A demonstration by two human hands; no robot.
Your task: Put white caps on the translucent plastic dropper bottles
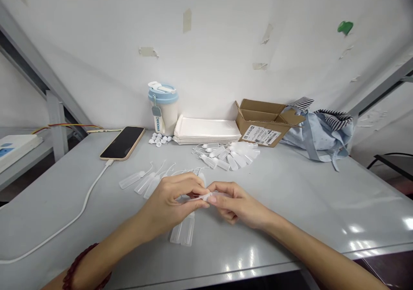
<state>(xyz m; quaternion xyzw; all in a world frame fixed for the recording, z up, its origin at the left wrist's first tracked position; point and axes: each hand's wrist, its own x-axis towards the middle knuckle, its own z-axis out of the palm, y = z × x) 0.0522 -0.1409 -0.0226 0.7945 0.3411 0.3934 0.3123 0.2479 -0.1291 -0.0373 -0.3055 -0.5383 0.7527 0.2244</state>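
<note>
Over the middle of the grey table my hands meet at a small translucent squeeze bottle [206, 196] with a whitish neck. My left hand [180, 196] pinches its neck end, where a thin nozzle tube seems to run; the fingers partly hide it. My right hand [237, 203] is closed around the body of the bottle, mostly covered by the fingers. Just below my left hand lie two translucent bottles [182, 230]. Left of it rest several bottles with thin curved tubes [132, 180], and some are hidden behind the hand.
Farther back is a pile of similar bottles [230, 154]. Small white caps [158, 139] lie by a blue-lidded cup [164, 109]. White envelopes [208, 131], an open cardboard box [263, 124] and a blue bag [318, 131] line the wall. A phone [122, 143] with a cable [85, 204] lies left.
</note>
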